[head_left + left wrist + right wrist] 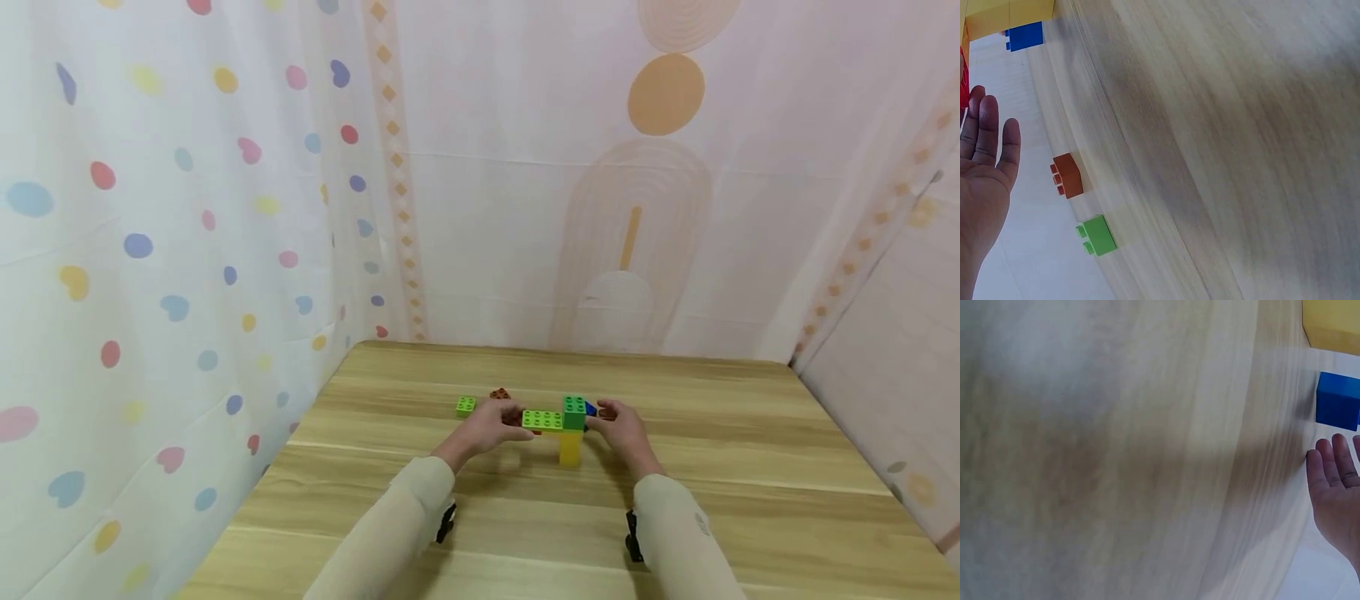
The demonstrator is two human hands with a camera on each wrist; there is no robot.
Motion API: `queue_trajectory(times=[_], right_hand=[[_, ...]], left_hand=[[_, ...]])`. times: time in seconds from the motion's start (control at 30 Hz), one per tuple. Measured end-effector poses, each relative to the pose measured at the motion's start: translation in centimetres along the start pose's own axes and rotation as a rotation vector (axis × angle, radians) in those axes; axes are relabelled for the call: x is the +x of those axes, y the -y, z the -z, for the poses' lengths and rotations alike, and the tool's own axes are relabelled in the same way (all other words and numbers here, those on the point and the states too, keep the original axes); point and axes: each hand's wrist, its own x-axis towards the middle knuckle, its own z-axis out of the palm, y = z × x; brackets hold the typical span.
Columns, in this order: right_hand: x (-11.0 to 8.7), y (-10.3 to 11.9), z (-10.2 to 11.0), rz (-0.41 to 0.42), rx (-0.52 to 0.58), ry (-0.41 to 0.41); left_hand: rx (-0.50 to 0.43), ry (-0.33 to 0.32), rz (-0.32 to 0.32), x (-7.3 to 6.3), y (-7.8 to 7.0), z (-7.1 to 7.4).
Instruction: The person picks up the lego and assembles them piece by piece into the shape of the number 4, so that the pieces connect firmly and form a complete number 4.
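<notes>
A small structure stands in front of me: an upright yellow block (570, 449), a dark green brick (574, 413) at its top and a long lime green brick (542, 420) reaching out to the left. My left hand (489, 427) is at the free end of that long brick, thumb in front and fingers behind. It pinches a red brick (964, 81) there, mostly hidden by the hand. To the right of the tower, my right hand (622, 429) has its fingers extended, close to a blue brick (1338, 401) but apart from it in the right wrist view.
Beyond the left hand lie a small lime green brick (466, 406) and a brown brick (500, 393). Another brown piece (606, 414) shows behind the right fingers. The wooden table (720, 400) meets patterned curtains (487, 250) at the back and left.
</notes>
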Motion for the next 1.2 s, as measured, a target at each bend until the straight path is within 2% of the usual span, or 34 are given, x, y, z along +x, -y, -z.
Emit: queue_trajectory(times=[0.5, 0.77, 1.07, 1.2], right_hand=[[-0.5, 0.8, -0.1, 0.0, -0.108, -0.048], [-0.5, 0.7, -0.2, 0.019, -0.14, -0.059], [-0.6, 1.3, 0.1, 0.015, -0.039, -0.002], [-0.4, 1.9, 0.5, 0.027, -0.041, 0.0]], left_hand=[[-0.004, 0.002, -0.003, 0.4, -0.3, -0.9], [-0.003, 0.0, 0.0, 0.3, -0.5, -0.8], [-0.016, 0.002, 0.003, 0.2, 0.0, -0.1], [-0.02, 0.0, 0.006, 0.1, 0.1, 0.1]])
